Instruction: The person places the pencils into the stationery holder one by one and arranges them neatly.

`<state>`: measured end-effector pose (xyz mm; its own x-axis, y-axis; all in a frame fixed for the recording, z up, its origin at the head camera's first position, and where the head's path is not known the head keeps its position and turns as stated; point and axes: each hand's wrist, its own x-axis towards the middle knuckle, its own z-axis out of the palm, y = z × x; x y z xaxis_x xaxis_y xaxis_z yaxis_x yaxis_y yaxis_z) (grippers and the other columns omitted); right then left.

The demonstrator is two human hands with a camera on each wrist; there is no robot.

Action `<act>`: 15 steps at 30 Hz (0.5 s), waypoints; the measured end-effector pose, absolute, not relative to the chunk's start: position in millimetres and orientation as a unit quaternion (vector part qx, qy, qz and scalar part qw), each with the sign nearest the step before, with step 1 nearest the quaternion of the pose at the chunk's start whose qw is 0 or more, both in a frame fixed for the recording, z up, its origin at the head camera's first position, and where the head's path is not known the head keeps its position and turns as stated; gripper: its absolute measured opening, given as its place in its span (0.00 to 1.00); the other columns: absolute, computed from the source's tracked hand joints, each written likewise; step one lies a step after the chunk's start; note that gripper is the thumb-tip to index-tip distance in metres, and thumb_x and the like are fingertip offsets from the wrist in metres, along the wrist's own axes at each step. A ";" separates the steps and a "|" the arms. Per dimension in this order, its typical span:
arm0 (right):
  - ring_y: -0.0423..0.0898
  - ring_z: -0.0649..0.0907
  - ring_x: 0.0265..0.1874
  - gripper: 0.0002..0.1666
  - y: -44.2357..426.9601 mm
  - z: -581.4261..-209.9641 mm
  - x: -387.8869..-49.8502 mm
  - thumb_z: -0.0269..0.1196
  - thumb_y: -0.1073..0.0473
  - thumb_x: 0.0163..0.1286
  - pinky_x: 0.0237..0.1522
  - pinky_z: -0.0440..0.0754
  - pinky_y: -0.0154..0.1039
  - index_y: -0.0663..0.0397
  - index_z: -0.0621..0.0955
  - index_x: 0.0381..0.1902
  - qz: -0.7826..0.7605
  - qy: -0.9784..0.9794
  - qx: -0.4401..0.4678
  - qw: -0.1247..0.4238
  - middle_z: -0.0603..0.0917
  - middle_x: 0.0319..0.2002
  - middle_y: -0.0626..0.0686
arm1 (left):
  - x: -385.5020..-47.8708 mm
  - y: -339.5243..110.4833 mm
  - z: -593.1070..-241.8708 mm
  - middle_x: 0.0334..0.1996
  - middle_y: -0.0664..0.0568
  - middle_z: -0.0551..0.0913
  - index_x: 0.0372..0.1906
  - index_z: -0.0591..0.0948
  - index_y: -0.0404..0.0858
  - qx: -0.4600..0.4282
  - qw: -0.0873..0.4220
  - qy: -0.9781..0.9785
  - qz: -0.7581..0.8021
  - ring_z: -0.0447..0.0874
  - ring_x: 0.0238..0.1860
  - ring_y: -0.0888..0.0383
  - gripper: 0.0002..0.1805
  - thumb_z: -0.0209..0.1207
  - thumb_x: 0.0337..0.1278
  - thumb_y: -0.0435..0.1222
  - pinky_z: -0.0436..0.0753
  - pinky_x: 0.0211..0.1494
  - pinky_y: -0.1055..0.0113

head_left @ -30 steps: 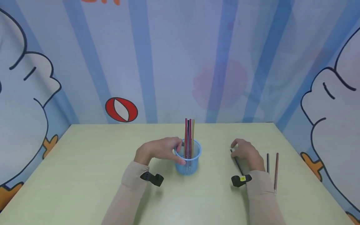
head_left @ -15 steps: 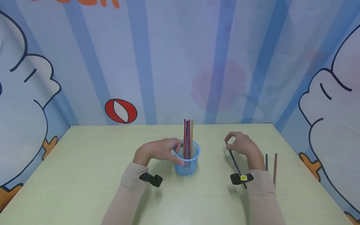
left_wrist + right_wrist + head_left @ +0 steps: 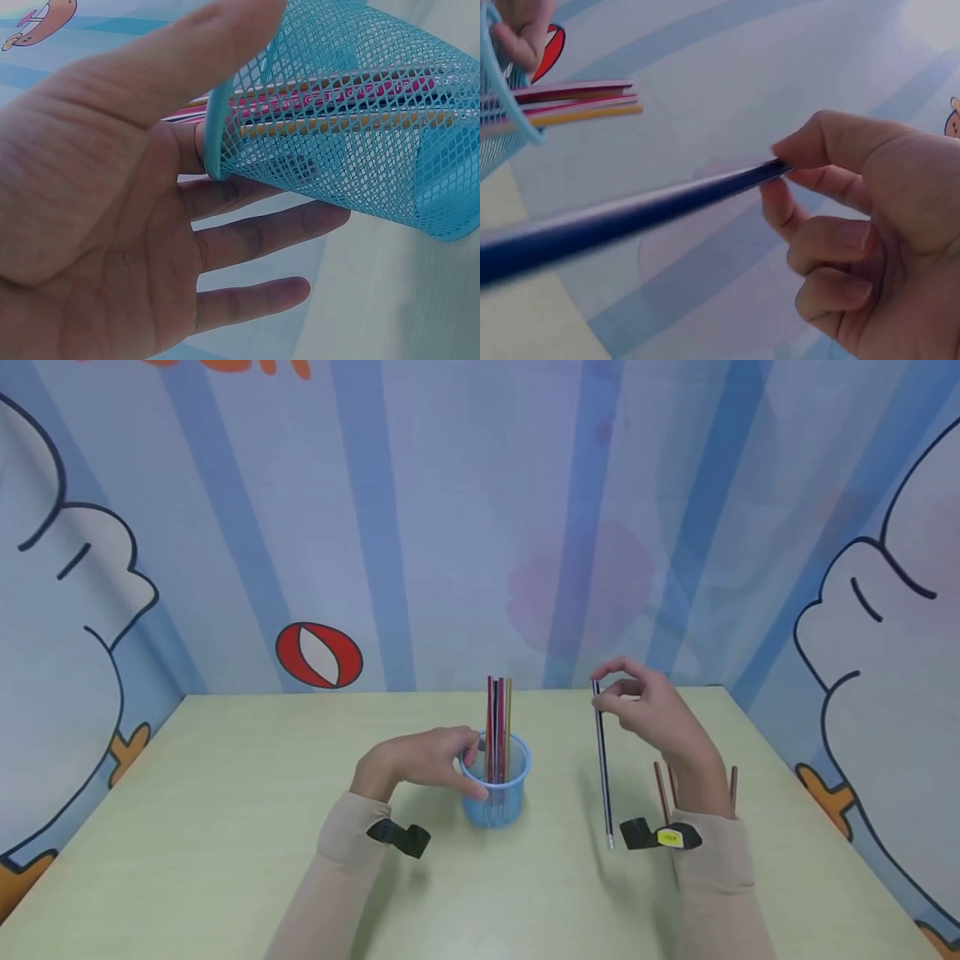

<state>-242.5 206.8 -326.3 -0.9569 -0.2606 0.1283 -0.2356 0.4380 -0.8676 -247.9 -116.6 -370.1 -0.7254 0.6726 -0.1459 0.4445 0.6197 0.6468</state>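
A light-blue mesh pencil cup stands upright near the middle of the table. Several pencils stand in it, their ends well above the rim. My left hand grips the cup's near-left rim between thumb and forefinger; in the left wrist view the other fingers spread along the outside of the mesh. To the right of the cup, my right hand pinches a dark blue pencil by its upper end. That pencil hangs nearly upright, its silvery lower tip over the table.
Reddish-brown pencils lie on the pale table beside and behind my right wrist, which partly hides them. A striped blue cloth backdrop with cartoon figures rises behind the table and along both sides.
My right hand has lifted the dark pencil off the table, raising it and swinging it from slanted to nearly upright. The left hand keeps its grip on the cup.
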 end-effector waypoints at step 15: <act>0.39 0.74 0.16 0.16 179.5 -325.7 -241.8 0.65 0.60 0.71 0.20 0.67 0.32 0.46 0.75 0.54 -0.665 0.706 -0.204 -0.131 0.79 0.36 0.52 | -246.5 -116.0 -369.5 0.31 0.45 0.69 0.34 0.69 0.39 0.314 0.193 0.880 0.299 0.66 0.34 0.59 0.23 0.73 0.53 0.44 0.66 0.36 0.65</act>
<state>-241.8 179.5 -325.7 -0.8825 -0.1136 0.4564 -0.4623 0.0312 -0.8862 -246.5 -116.0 -369.5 -0.7288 0.6677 -0.1517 0.4375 0.6246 0.6468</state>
